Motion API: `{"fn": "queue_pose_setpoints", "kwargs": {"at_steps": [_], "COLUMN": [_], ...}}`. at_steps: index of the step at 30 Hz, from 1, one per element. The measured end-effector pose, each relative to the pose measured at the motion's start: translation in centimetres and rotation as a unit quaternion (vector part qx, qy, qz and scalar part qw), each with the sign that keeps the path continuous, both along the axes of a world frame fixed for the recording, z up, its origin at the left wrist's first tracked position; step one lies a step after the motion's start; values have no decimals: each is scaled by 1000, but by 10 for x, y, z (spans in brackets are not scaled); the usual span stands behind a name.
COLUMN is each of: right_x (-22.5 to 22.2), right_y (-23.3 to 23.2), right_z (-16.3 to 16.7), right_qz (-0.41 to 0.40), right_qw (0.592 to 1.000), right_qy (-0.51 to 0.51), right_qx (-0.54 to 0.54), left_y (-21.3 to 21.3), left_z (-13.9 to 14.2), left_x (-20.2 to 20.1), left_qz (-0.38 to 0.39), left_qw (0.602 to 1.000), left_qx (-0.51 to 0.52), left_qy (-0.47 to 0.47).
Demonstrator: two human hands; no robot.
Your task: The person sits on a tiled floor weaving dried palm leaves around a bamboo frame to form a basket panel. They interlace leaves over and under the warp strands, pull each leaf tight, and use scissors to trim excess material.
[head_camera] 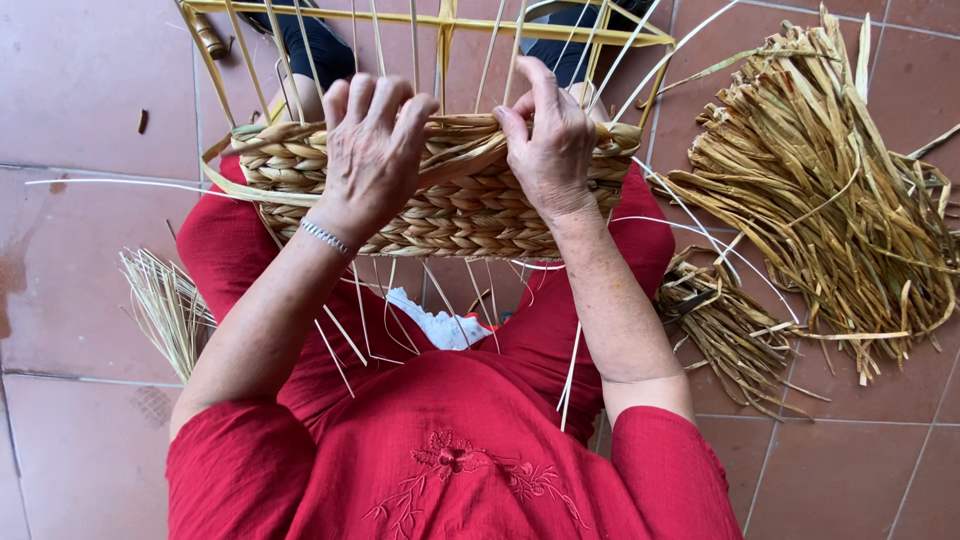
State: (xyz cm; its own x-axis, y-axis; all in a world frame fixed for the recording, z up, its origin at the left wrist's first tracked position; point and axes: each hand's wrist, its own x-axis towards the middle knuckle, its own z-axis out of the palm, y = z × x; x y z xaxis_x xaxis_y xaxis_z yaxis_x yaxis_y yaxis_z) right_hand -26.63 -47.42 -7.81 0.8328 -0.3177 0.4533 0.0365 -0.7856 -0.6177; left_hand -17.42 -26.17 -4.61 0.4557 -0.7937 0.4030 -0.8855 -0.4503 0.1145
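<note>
A half-woven basket [450,215] of braided tan straw rests on my lap, its thin pale spokes rising into a yellow frame [440,25] above. My left hand [370,150], with a thin bracelet at the wrist, lies over the basket's top edge with fingers curled on the weave. My right hand [550,140] pinches a flat straw strand [465,150] at the rim between the spokes. Both hands sit close together on the upper row of weaving.
A large heap of dried straw strips [830,190] lies on the tiled floor to the right, with a smaller bundle [725,325] nearer my knee. Another thin bundle [165,305] lies at the left. Loose white spokes stick out on both sides.
</note>
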Motion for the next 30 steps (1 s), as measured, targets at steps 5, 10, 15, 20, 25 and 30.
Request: {"fn": "queue_pose_setpoints", "kwargs": {"at_steps": [5,10,15,20,25,30], "right_x": [6,2,-9,-3,-9,-13], "right_y": [8,3,-17,-9,-13,-8], "right_z": [-12,7,41,37,24,19], "right_qz": [5,100,227,180,177,127], "right_qw": [996,994,972,982,981,987], "right_qy": [-55,0,49,62,58,43], "right_qx": [-73,-43,22,18,61,91], "left_y": [21,30,16,-10,-20,-58], "left_z": [12,23,41,38,8,-25], "left_x": [-29,-38,-18,-15,-29,3], "left_qz": [-22,-2,28,62,-72,31], "left_qw": [996,994,999,978,995,985], "left_qx": [50,98,16,-92,-56,8], "left_qy": [65,50,-6,-174,46,170]}}
